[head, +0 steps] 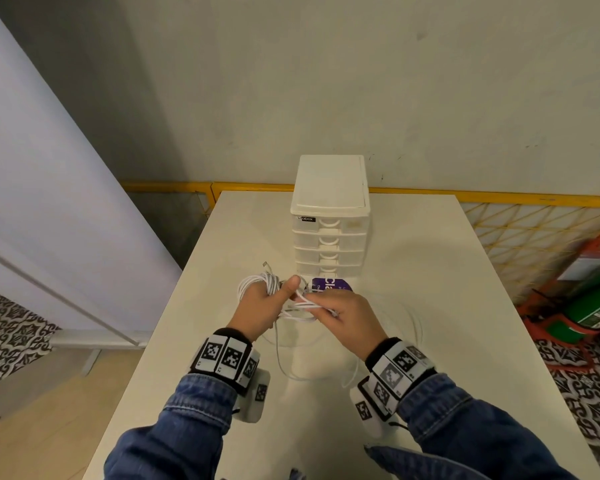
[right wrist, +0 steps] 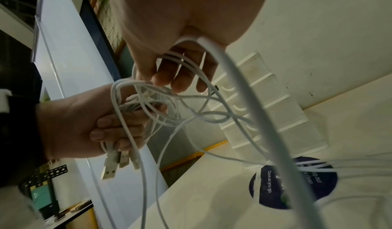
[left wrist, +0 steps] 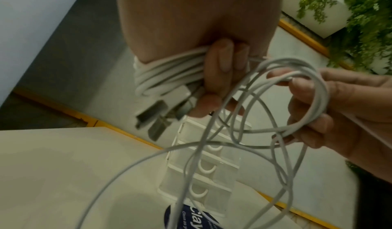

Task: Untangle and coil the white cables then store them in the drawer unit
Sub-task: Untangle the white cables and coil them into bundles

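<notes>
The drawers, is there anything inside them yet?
The drawer unit has all its drawers shut. Through the clear fronts they look empty, but the backs are hidden. The white cables are held in the left hand and right hand.

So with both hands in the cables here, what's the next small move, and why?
Probably draw one loose loop free with the right hand. The left hand grips a wound bundle with its USB plugs, but strands still cross between the hands, and every drawer of the drawer unit is shut.
</notes>
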